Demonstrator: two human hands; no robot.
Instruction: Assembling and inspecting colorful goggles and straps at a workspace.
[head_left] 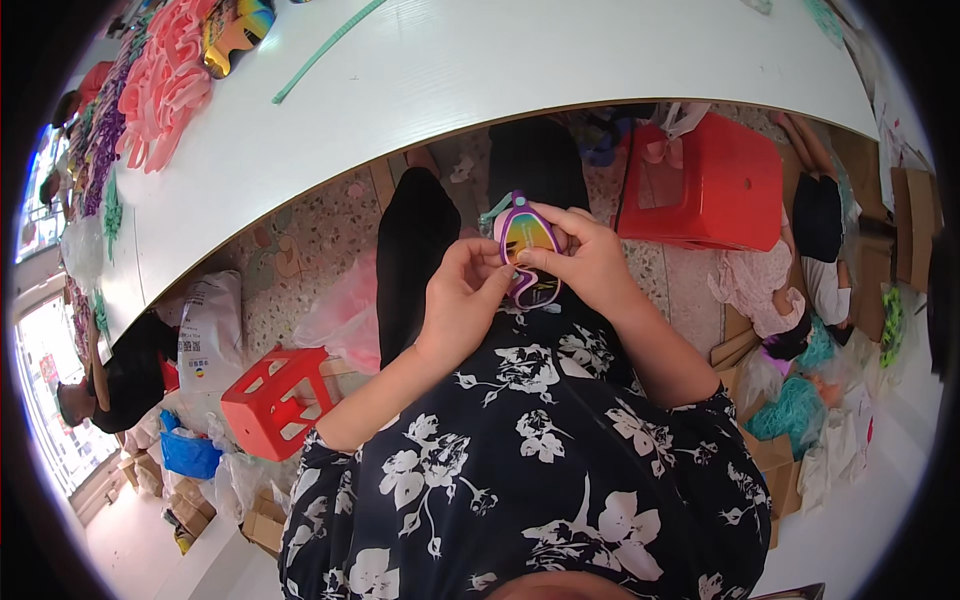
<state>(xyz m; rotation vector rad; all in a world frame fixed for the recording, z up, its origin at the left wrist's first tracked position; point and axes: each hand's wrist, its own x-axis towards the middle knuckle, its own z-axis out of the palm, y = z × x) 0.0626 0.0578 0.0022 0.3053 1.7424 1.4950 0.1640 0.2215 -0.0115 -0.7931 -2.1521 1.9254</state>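
Note:
Above my lap I hold swim goggles [528,235] with a purple frame and a rainbow mirrored lens. My right hand [595,262] grips the frame from the right, its thumb on the nose-bridge area and its fingers behind the lens. On the other side, the fingertips of my left hand [468,292] pinch the rim near the nose bridge. The lower eyepiece hangs tilted beneath my fingers. A bit of teal strap [492,216] shows beside the upper end of the frame. What lies behind the lens is hidden.
The white table [420,75] curves ahead of me, carrying a teal strap [325,52], pink straps [172,85] and shiny gold mirrored pieces [238,38]. Red stools stand at right [735,185] and left [275,402]. Other people are at both sides, near bags and cartons.

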